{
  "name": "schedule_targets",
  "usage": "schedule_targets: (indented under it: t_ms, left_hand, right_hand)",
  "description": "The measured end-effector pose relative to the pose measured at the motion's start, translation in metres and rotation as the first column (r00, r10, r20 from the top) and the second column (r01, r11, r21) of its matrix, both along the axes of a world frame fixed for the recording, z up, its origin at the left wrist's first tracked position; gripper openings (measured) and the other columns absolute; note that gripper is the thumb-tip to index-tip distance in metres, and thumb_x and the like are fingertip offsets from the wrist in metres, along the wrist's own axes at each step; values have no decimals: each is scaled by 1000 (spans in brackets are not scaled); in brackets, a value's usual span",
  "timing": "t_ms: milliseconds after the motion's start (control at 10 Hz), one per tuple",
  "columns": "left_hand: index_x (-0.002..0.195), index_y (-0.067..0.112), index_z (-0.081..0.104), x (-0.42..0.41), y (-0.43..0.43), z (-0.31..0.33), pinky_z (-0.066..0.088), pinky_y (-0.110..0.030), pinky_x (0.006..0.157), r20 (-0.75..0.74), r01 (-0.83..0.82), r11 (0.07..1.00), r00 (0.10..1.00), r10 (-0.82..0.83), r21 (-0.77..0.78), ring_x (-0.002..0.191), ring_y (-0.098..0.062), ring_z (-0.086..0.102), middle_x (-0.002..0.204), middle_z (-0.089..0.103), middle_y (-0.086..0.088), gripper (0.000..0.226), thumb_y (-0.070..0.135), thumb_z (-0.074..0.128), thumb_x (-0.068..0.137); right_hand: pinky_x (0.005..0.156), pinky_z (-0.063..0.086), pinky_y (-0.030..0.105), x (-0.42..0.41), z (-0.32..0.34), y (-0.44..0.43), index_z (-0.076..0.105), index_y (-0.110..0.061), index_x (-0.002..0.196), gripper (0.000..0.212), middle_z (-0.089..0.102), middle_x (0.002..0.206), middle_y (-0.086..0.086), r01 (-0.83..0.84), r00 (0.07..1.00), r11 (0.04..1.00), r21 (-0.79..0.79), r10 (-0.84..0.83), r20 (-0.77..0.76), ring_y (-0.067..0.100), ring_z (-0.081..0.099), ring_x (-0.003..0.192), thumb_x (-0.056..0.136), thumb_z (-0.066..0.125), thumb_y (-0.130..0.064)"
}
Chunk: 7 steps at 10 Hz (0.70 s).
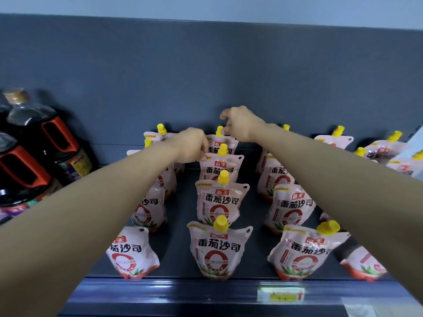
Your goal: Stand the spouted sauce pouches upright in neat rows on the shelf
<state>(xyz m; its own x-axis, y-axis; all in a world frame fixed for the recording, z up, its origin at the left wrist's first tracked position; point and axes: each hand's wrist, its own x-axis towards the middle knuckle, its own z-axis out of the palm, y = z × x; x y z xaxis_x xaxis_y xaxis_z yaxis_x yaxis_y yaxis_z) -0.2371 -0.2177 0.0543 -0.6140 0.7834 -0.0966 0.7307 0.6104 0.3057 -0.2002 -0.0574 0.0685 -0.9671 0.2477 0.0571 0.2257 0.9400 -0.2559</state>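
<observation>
White and red sauce pouches with yellow caps stand in rows on the dark shelf (254,216). The middle row holds several, from the front pouch (219,250) back to the rearmost pouch (225,143). My left hand (192,145) grips the top left corner of the second pouch from the back (220,168). My right hand (240,124) hovers at the rearmost pouch's yellow cap (219,131); its fingers are curled loosely and a gap shows above the cap. My forearms hide much of the left row (132,252) and the right row (299,252).
Large dark sauce jugs with red handles (34,156) stand at the left end of the shelf. More pouches (384,149) lean untidily at the back right, and one (364,264) sits at the front right. A price tag (281,294) is on the shelf's front rail.
</observation>
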Motion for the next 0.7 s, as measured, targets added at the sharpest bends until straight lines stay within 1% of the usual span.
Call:
schedule_targets:
  t_ms: [100, 200, 300, 400, 500, 600, 700]
  left_hand:
    - [87, 6, 71, 1, 2, 0, 37, -21, 56, -14, -1, 1000, 1000, 1, -25, 73, -18, 53, 58, 52, 5, 12, 13, 61, 87]
    - [88, 6, 71, 1, 1, 2, 45, -26, 71, -7, 4, 999, 1000, -4, -45, 78, -22, 56, 69, 62, -2, 11, 14, 64, 84]
    - [97, 7, 70, 1, -2, 9, 49, -32, 90, 3, -7, 1000, 1000, 7, 18, 95, -23, 63, 99, 70, -7, 16, 11, 68, 81]
    - [101, 8, 69, 14, 0, 24, 47, -27, 89, -68, 15, 991, 998, -6, 135, 100, -23, 63, 106, 69, -7, 17, 8, 61, 86]
    - [103, 8, 68, 32, 3, 36, 47, -26, 83, -124, 66, 976, 991, -41, 209, 96, -22, 64, 104, 70, -8, 18, 6, 57, 88]
    - [105, 9, 67, 58, 6, 46, 48, -26, 80, -116, 106, 964, 990, -79, 243, 92, -19, 63, 102, 69, -7, 19, 6, 57, 88]
    - [108, 10, 66, 84, 12, 57, 46, -23, 74, -122, 123, 958, 988, -94, 260, 89, -18, 61, 102, 67, -6, 21, 9, 60, 88]
  right_hand:
    - [97, 49, 40, 16, 15, 10, 54, -9, 131, 40, 60, 125, 18, -5, 1000, 1000, 15, 5, -26, 35, 60, 111, 92, 59, -18]
    - [97, 49, 37, 39, 29, 21, 60, -9, 125, 34, 63, 123, 15, 7, 1000, 997, 75, -5, -27, 34, 60, 111, 92, 58, -17]
    - [97, 49, 39, 62, 40, 32, 66, -12, 119, 30, 66, 121, 13, 27, 1000, 988, 154, -25, -16, 33, 60, 112, 90, 60, -18]
    - [93, 51, 38, 87, 51, 39, 68, -15, 114, 27, 68, 117, 11, 62, 998, 970, 235, -68, 15, 33, 61, 108, 88, 63, -19]
    - [90, 52, 35, 110, 56, 46, 69, -16, 112, 26, 69, 115, 9, 75, 995, 958, 276, -91, 47, 32, 62, 107, 87, 63, -19]
    - [91, 52, 37, 135, 59, 47, 70, -16, 112, 25, 69, 114, 9, 82, 991, 953, 290, -110, 82, 31, 62, 106, 88, 62, -20]
    - [90, 54, 40, 155, 59, 48, 70, -13, 110, 24, 70, 111, 11, 93, 988, 943, 320, -126, 85, 32, 64, 102, 88, 62, -20]
